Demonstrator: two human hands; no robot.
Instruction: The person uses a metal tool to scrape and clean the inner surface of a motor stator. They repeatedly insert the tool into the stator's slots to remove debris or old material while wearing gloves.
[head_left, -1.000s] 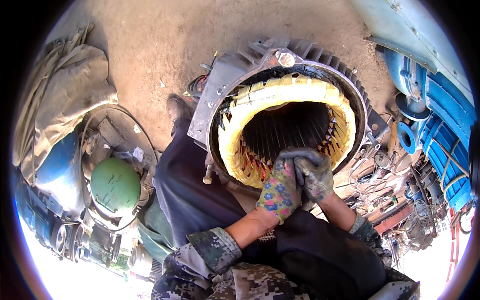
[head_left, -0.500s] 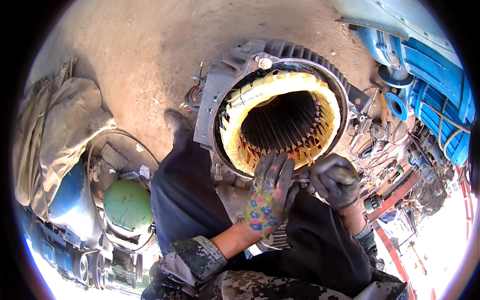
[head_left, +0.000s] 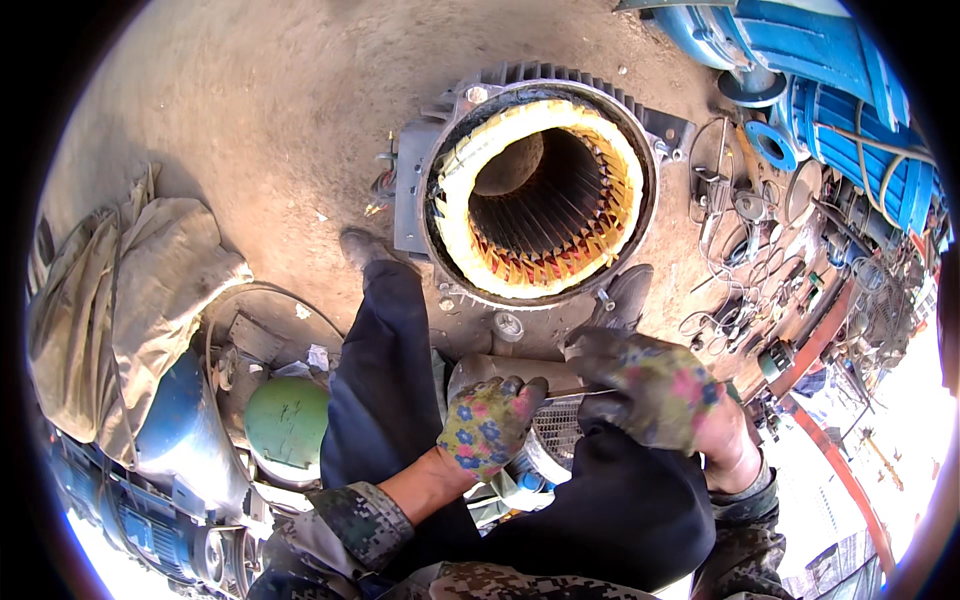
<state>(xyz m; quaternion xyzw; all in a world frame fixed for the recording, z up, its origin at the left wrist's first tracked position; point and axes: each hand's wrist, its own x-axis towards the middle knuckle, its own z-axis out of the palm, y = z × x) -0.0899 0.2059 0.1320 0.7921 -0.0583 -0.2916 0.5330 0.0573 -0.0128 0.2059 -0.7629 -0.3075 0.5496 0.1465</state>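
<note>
Before me stands a large motor housing [head_left: 408,195] with cooling fins, its round end facing up. Inside its rim sits a ring of yellow-taped windings [head_left: 628,190] around a dark slotted bore. My left hand [head_left: 490,428], in a flowered glove with dark fingertips, is closed over my lap, nearer me than the motor. Beside it on the right, my right hand [head_left: 655,388] wears a matching glove; its fingers are bent and partly blurred. A thin cord-like piece [head_left: 570,391] runs between the two hands, its kind unclear. Neither hand touches the motor.
On the left lie a tan tarp [head_left: 165,290], a green rounded object [head_left: 287,428] and a blue motor [head_left: 135,530]. Blue machinery [head_left: 850,130], a flange [head_left: 770,146] and scattered wires and tools [head_left: 745,250] fill the right. My shoes [head_left: 365,247] flank the housing.
Both hands have drawn back from the winding's near edge toward my lap. The left hand has closed, and the right has turned its flowered back up. The view has shifted.
</note>
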